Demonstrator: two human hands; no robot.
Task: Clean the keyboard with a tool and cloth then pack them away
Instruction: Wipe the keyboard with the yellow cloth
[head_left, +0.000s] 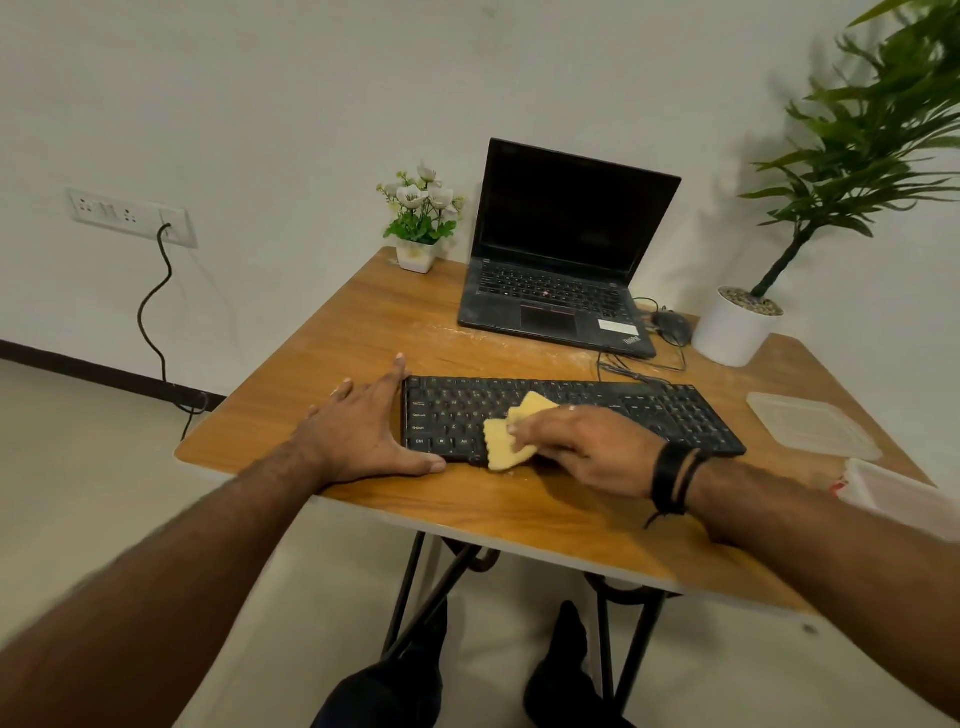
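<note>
The left hand (363, 431) lies flat with fingers straight, its grip open, braced against the left end of the black keyboard (571, 415); the right hand (587, 447) has its fingers curled over a yellow cloth (506, 439), pressing it on the keys near the front edge. Behind stand a small flower pot (415, 254), an open laptop (561, 260), a mouse (672, 325) and a potted plant (735, 327); at right lie a clear lid (810, 426) and container (893, 493) on the wooden tabletop (337, 332) by a pale wall

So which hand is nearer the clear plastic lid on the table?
Right. The right hand lies mid-keyboard on the yellow cloth, lid further right; the left hand is beyond the keyboard's left end.
</note>
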